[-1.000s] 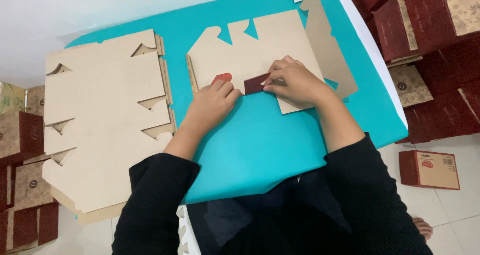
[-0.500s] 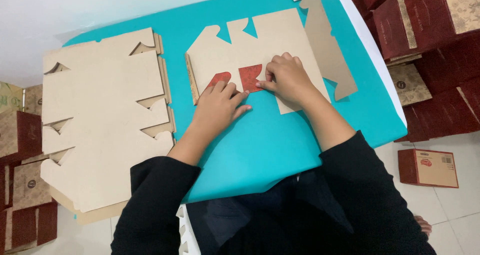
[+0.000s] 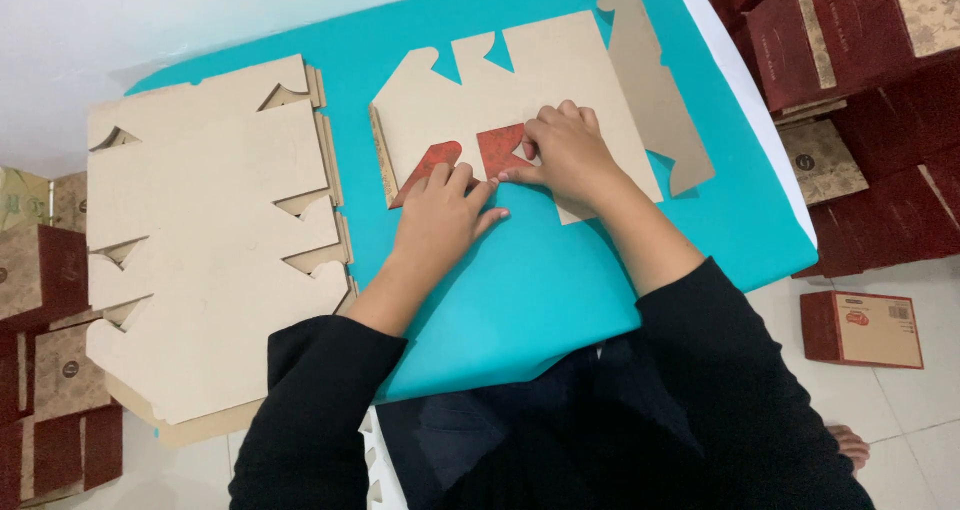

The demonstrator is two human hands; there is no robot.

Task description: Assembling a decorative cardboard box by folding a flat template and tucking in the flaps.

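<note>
While left hand point(image 3: 440, 215) presses flat on one red flap point(image 3: 428, 167), right hand point(image 3: 570, 155) pinches the neighbouring red flap point(image 3: 500, 150) of the cardboard blank point(image 3: 520, 90), just right of it, on teal tabletop point(image 3: 540, 300)

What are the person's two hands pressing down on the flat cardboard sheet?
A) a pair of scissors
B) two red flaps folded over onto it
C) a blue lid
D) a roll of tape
B: the left hand and right hand each rest on a red flap folded onto the brown cardboard sheet.
</note>
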